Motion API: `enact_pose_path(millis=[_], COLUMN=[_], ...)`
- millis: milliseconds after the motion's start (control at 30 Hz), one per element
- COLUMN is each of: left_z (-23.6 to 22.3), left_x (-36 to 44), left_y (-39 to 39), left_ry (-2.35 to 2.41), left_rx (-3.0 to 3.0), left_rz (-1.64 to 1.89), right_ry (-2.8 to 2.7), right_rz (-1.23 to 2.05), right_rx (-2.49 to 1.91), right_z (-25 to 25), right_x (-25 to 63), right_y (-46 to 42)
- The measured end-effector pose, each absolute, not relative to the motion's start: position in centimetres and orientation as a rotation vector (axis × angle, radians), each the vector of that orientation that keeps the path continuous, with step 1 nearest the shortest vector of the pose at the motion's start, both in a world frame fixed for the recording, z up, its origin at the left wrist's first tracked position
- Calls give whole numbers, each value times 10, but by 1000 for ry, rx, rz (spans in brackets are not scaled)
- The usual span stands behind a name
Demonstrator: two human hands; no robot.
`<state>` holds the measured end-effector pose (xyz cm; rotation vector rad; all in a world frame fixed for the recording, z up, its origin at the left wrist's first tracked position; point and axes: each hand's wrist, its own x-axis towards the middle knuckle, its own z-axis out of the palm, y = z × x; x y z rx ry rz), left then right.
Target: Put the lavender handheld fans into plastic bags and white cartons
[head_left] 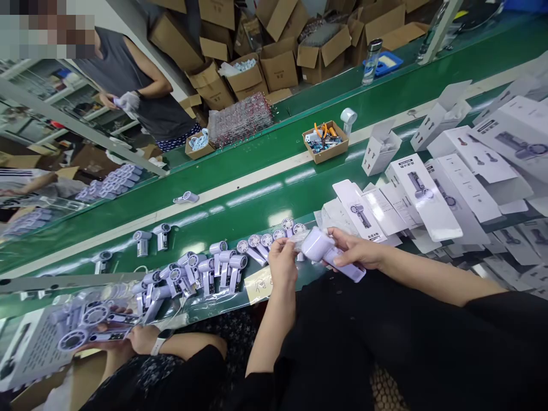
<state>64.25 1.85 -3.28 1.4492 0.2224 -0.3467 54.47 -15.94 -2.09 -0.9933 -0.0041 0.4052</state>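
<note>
My right hand [353, 251] is closed around the handle of a lavender handheld fan [319, 245], whose round head points left. At that head, my left hand [283, 261] pinches a clear plastic piece [298, 240]; whether it is a cover or a bag I cannot tell. Beyond my left hand, several lavender fans with grilles [266, 241] lie in a row on the green bench. A yellowish paper label [258, 284] with handwriting lies left of my left wrist.
White printed fan boxes [422, 194], some with raised flaps, crowd the right side. A small carton [326, 142] of tools and parts stands on the green belt [252, 200]. At left, a co-worker's hands [143, 338] hold fans; another person [137, 85] stands across the line.
</note>
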Motion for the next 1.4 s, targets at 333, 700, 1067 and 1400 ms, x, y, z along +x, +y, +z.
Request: enact_pose_path(millis=[333,700,1067,1400], left_z=[-34,-37,-38,-54], left_x=[636,626,641,615], left_y=[33,35,33,25], left_ry=[-945,-1301,-1544,-1469], left_rx=[2132,2111,2044,2062], left_rz=[398,821,662,408], right_ry=[371,468,637,798], right_rz=[376,263,371,264], right_rx=[-1163,-1041,-902,-798], right_z=[-19,-7,-4,-27], right_x=[545,544,544,549], right_y=[-150,-135,-136,-122])
